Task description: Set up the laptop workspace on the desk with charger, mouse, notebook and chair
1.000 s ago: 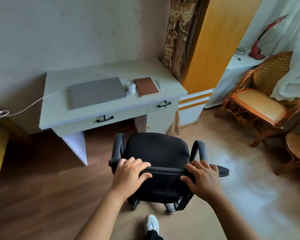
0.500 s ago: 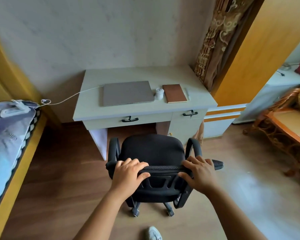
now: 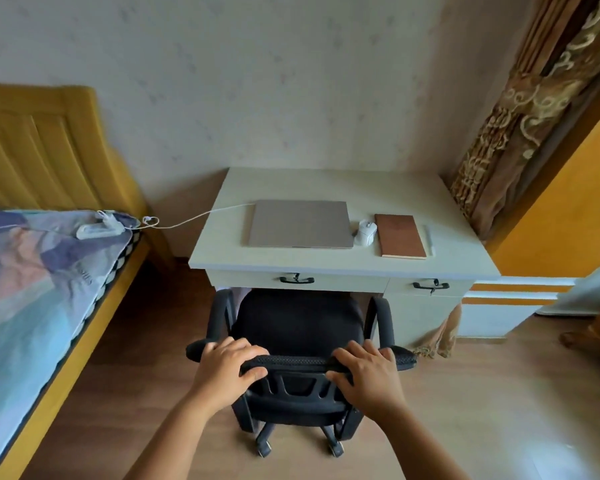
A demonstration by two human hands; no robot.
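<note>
Left hand (image 3: 227,370): curled over top edge of backrest, left end; fingers draped forward over the rim, thumb hooked beneath at the rear; gripping.
Right hand (image 3: 368,370): curled over top edge of backrest, right end; fingers forward over the rim, thumb beneath; gripping.
Chair (image 3: 300,323): black, on castors, standing on wood floor directly before desk; seat front meeting the knee space under the centre drawer; armrests both sides, outside the hands.
Desk (image 3: 326,183): pale, set against wall; two drawers with dark handles along the front.
Laptop (image 3: 300,224): grey, lid closed, flat on desk top, left of centre.
Charger cable (image 3: 201,216): white, running from left rear corner of laptop, off desk's left edge, across the gap to bed.
Power strip (image 3: 99,230): white, lying on bed corner, cable leading to it; plug connection too small to confirm.
Mouse (image 3: 366,232): white, on desk, between laptop and notebook, just beside both.
Notebook (image 3: 399,236): brown cover, closed, flat on desk right of mouse.
Pen (image 3: 429,239): pale slim object lying along notebook's right edge; identity uncertain.
Bed (image 3: 25,289): left of desk, patterned cover, yellow headboard against wall.
Curtain (image 3: 520,109): brown patterned, hanging right of desk, hem reaching floor beside desk's right panel.
</note>
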